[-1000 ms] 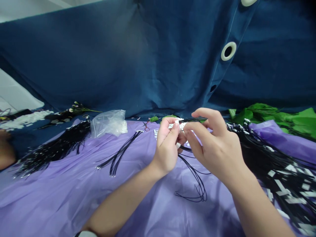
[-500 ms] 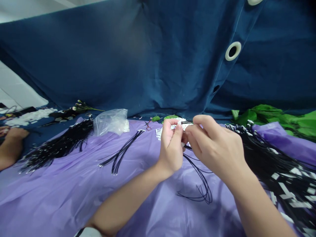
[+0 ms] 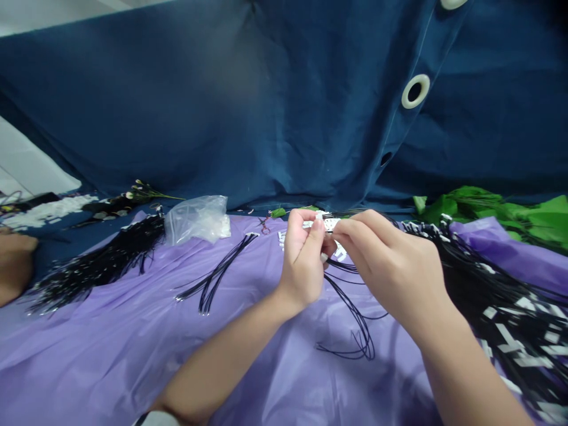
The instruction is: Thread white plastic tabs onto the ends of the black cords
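Observation:
My left hand [image 3: 303, 260] and my right hand [image 3: 390, 266] meet above a purple plastic sheet [image 3: 110, 343]. Both pinch the same thin black cord [image 3: 355, 319], which carries a small white tag at the fingertips. The cord hangs down from my hands and loops on the sheet below them. A big heap of black cords with white tags [image 3: 501, 302] lies right of my right hand.
A small bunch of black cords [image 3: 217, 272] lies left of my hands, a clear plastic bag [image 3: 197, 219] behind it, and another black heap [image 3: 97, 260] further left. Another person's hand [image 3: 13, 266] shows at the left edge. Blue cloth [image 3: 266, 106] hangs behind; green material [image 3: 497, 207] is at right.
My right hand's fingers have lowered and closed in against my left fingertips; a second-ago they held the cord raised higher. The person's hand at left shifted slightly.

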A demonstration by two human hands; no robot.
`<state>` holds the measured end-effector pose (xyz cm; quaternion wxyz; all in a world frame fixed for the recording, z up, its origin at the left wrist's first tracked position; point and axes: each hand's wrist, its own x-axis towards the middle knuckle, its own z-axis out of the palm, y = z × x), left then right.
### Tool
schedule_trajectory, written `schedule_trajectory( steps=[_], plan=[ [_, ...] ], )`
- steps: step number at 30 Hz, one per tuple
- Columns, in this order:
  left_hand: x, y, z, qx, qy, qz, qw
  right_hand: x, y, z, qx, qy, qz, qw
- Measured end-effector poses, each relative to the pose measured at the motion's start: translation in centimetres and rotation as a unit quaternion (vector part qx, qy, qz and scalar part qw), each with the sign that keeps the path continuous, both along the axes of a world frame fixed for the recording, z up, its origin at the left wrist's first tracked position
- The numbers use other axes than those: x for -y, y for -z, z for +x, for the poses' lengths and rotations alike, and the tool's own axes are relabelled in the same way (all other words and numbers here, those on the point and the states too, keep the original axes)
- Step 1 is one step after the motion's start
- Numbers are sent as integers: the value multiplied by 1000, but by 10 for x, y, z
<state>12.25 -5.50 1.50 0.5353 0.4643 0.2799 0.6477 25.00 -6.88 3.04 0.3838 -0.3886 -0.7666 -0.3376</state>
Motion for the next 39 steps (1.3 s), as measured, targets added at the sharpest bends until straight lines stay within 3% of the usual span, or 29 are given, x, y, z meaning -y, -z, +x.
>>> schedule_trajectory(
  steps=[4,12,23,39],
  plan=[
    [2,-3,-3,-25,13,-17,999,-1,-1,-1,-3,16,23,1000],
    [0,-4,-5,-31,44,-49,997,-1,-3,1,5,27,1,1000],
    [0,-8,-7,-33,82,-54,995,0,-5,4,-30,-21,-55,998],
    [0,-7,-8,-31,55,-39,997,2,-6,9,-8,-7,-50,999]
  ],
)
